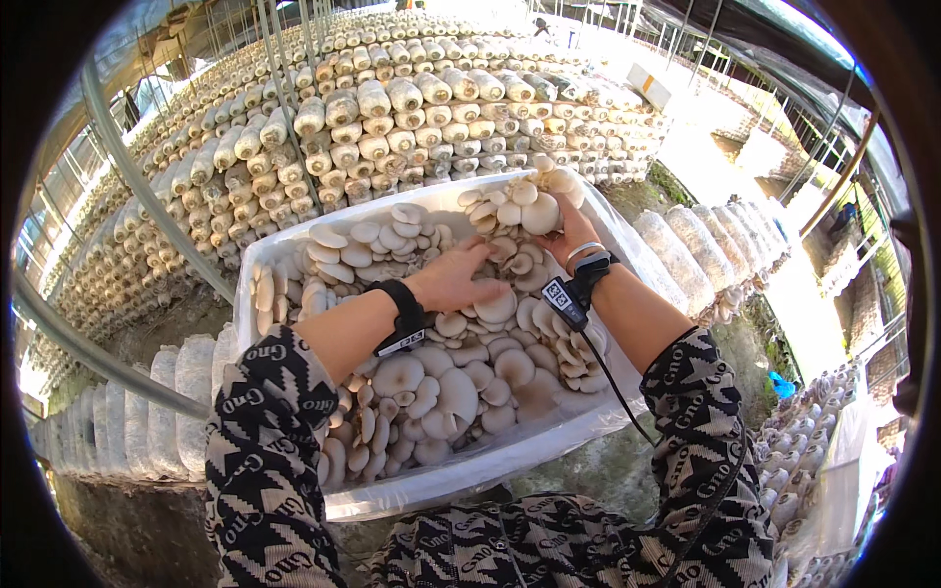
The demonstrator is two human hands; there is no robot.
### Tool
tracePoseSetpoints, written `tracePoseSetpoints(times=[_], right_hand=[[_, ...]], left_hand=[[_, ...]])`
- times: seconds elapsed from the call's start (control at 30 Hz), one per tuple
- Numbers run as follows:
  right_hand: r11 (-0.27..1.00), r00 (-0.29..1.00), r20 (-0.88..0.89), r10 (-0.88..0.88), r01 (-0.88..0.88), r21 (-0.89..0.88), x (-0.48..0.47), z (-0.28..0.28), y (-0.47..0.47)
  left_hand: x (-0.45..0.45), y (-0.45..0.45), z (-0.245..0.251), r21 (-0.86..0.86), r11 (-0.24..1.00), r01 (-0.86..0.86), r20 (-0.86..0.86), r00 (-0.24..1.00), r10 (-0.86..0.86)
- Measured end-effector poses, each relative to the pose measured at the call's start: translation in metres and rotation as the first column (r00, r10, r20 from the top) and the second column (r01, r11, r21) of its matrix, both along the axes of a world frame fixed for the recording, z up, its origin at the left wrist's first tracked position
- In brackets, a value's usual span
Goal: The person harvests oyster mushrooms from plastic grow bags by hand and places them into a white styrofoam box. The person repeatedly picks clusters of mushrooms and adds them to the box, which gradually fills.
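Note:
A white foam box (pixel 441 481) lined with clear plastic stands before me, heaped with pale oyster mushrooms (pixel 456 400). My right hand (pixel 572 234) grips a cluster of oyster mushrooms (pixel 540 213) at the box's far right corner, the thumb and fingers against its caps and base. Over the middle of the heap, my left hand (pixel 459 275) is spread with its fingers apart, close to the caps below; no mushroom is clearly held in it. Both wrists wear black straps with small devices.
Stacked mushroom substrate bags (pixel 397 95) rise behind the box. More bags lie at the left (pixel 176 411) and right (pixel 684 250). Curved metal pipes (pixel 140 198) cross the left side. A cable (pixel 614 382) hangs from the right wrist device. A blue item (pixel 781 385) lies at the right.

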State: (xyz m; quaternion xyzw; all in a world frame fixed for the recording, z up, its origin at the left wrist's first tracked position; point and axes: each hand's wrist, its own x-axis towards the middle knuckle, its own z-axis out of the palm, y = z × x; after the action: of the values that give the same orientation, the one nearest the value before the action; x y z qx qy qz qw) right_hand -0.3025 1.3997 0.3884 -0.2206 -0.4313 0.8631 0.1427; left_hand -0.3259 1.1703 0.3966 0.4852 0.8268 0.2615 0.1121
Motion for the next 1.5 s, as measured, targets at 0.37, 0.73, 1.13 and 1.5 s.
tracePoseSetpoints(times=[0.37, 0.73, 1.13, 1.5], right_hand=[[1.0, 0.999, 0.046, 0.009, -0.008, -0.023, 0.01, -0.011, 0.011], [0.974, 0.984, 0.051, 0.172, -0.177, 0.14, -0.011, -0.008, 0.02], [0.679, 0.89, 0.441, 0.114, -0.394, 0.619, -0.042, -0.034, 0.015], [0.85, 0.897, 0.355, 0.264, -0.39, 0.354, -0.037, -0.05, 0.025]], left_hand=[[-0.067, 0.046, -0.002, 0.13, 0.946, -0.298, 0.194, 0.943, 0.27], [-0.058, 0.061, 0.007, 0.402, 0.846, -0.349, 0.067, 0.933, 0.354], [-0.043, 0.03, 0.008, 0.11, 0.868, -0.484, -0.073, 0.867, 0.492], [-0.063, 0.096, 0.013, -0.049, 0.993, 0.103, -0.336, 0.935, -0.114]])
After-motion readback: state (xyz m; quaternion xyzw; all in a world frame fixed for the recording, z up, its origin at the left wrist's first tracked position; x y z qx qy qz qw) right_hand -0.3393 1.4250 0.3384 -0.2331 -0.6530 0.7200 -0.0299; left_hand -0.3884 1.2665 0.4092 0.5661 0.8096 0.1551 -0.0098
